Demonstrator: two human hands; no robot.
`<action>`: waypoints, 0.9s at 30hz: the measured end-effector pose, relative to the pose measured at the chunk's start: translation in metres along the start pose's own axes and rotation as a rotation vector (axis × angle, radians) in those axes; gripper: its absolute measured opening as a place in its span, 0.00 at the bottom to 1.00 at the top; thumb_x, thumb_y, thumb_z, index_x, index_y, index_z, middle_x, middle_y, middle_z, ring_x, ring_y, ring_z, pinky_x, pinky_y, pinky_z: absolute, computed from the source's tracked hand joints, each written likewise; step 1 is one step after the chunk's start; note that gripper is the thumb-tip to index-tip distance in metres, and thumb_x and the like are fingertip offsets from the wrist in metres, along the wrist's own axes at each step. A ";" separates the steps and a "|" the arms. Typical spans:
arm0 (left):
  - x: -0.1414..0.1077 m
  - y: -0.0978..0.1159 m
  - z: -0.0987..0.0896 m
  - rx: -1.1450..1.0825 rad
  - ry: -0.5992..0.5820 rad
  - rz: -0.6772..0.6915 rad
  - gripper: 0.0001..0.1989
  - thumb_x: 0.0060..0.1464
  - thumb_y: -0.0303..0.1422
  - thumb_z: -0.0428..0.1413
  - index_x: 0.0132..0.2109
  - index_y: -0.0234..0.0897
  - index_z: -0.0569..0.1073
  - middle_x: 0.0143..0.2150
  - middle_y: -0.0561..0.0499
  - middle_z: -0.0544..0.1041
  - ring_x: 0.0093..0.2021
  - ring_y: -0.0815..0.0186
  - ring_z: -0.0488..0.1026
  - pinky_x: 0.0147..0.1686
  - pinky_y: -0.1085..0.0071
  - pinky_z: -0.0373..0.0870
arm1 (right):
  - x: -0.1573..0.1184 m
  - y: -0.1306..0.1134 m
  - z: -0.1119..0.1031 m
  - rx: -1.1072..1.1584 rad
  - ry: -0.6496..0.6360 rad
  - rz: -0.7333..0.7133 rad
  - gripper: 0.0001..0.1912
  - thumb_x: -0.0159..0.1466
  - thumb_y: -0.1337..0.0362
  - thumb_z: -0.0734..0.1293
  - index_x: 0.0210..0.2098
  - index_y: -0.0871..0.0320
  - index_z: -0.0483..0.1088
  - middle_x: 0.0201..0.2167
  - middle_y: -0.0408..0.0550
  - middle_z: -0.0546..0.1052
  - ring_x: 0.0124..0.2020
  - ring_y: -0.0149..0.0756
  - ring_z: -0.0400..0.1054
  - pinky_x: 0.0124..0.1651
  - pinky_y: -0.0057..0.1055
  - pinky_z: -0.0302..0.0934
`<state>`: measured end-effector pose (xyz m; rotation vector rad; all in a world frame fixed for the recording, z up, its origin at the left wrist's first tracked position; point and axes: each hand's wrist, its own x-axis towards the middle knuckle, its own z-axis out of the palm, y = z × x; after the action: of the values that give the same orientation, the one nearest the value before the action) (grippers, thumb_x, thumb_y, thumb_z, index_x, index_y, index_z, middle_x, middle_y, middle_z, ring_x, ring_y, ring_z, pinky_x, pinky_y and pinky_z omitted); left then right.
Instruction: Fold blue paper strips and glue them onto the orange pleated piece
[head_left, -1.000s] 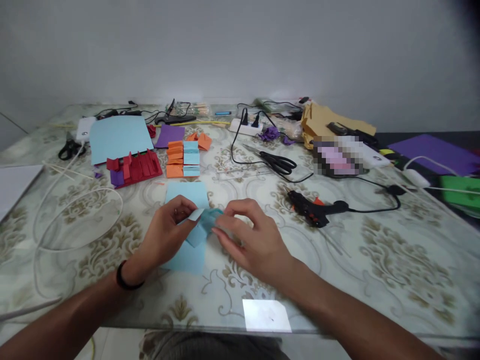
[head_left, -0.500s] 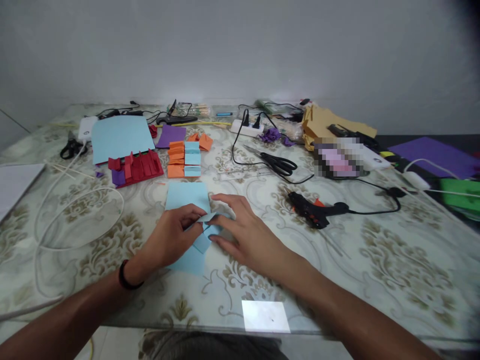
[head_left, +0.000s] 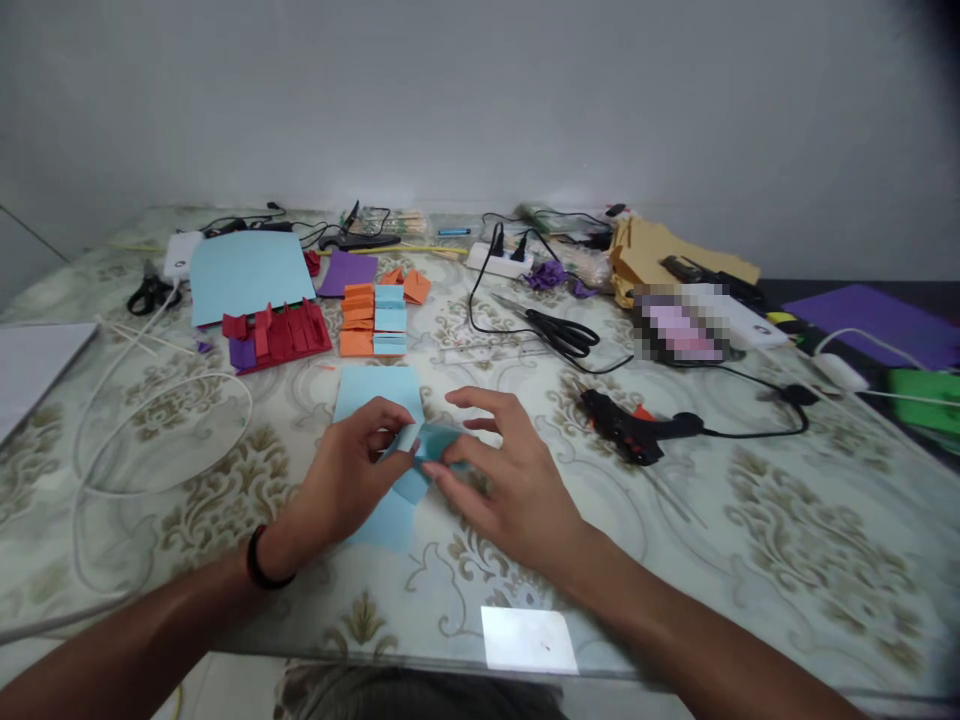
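Between my two hands is a partly folded piece of light blue paper (head_left: 414,484), its flaps standing up. My left hand (head_left: 360,458) pinches its left side between thumb and fingers. From the right, the thumb and a finger of my right hand (head_left: 504,470) close on the other side, while the upper fingers stretch free. Flat on the table beneath lies a light blue paper sheet (head_left: 379,388), partly covered by my left hand. Just beyond it, folded orange pieces (head_left: 357,342) and folded light blue pieces (head_left: 390,318) sit in two columns.
Left of these lie folded red pieces (head_left: 289,335) and a large light blue sheet (head_left: 251,270). Black scissors (head_left: 562,332) and a black glue gun (head_left: 630,428) with its cord lie to the right. A power strip (head_left: 499,260) stands behind. A white cable (head_left: 161,490) loops at left.
The blue paper's flaps have been spread wider apart. My right hand has shifted slightly right with its fingers more curled, and the whole view has moved a little.
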<state>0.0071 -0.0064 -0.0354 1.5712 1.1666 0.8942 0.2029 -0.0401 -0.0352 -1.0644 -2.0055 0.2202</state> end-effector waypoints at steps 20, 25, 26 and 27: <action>-0.021 0.006 0.005 0.171 0.060 0.360 0.15 0.59 0.20 0.55 0.49 0.43 0.71 0.42 0.53 0.79 0.39 0.70 0.77 0.38 0.77 0.73 | -0.003 -0.006 0.008 0.574 0.130 0.491 0.15 0.61 0.72 0.70 0.47 0.52 0.73 0.28 0.38 0.77 0.26 0.28 0.71 0.28 0.21 0.65; -0.024 0.010 0.001 -0.060 0.041 0.390 0.23 0.55 0.15 0.56 0.52 0.45 0.74 0.47 0.53 0.81 0.44 0.69 0.79 0.41 0.78 0.76 | -0.004 -0.005 0.003 0.630 0.221 0.310 0.13 0.62 0.73 0.72 0.42 0.49 0.80 0.34 0.40 0.83 0.30 0.27 0.74 0.34 0.21 0.69; -0.024 0.011 0.001 -0.103 0.039 0.412 0.22 0.56 0.16 0.57 0.52 0.45 0.74 0.50 0.52 0.81 0.48 0.68 0.79 0.44 0.76 0.77 | -0.004 -0.005 0.002 0.645 0.222 0.288 0.14 0.62 0.73 0.73 0.42 0.48 0.81 0.35 0.40 0.83 0.31 0.27 0.75 0.35 0.21 0.70; -0.024 0.011 0.000 -0.138 0.037 0.441 0.20 0.57 0.17 0.59 0.51 0.45 0.75 0.51 0.50 0.81 0.51 0.66 0.78 0.47 0.75 0.77 | -0.003 -0.005 0.000 0.666 0.218 0.277 0.14 0.62 0.73 0.74 0.43 0.47 0.82 0.36 0.41 0.84 0.32 0.27 0.76 0.35 0.20 0.70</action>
<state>0.0032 -0.0306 -0.0248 1.7330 0.7716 1.2651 0.2005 -0.0457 -0.0345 -0.8724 -1.4209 0.8181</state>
